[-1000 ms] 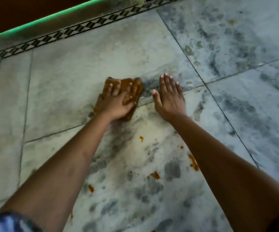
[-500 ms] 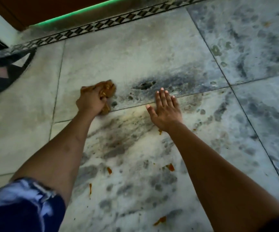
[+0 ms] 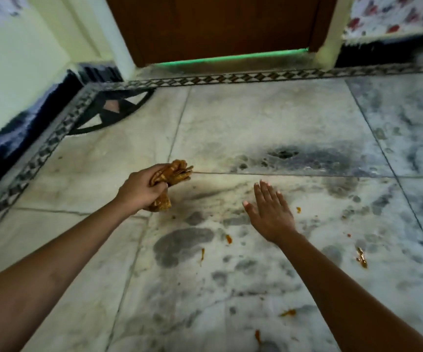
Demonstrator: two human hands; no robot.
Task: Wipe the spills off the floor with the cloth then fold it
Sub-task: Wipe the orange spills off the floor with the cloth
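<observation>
Grey-veined white marble tile floor [image 3: 256, 118], wet smears | brown wooden door [image 3: 218, 24] beyond chequered border strip [image 3: 230, 78] | right hand [image 3: 271, 212] spread, fingers straight | left hand [image 3: 139, 190] clenched round bunched orange-stained cloth [image 3: 173, 171], left of centre | orange spill specks [image 3: 361, 257] scattered.

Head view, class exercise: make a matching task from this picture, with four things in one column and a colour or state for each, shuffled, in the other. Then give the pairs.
1 left hand
2 right hand
3 cloth
4 strip under the door

a green
b fingers straight
c bunched, orange-brown
d gripping the cloth

Pairs: 1-d, 2-b, 3-c, 4-a
</observation>
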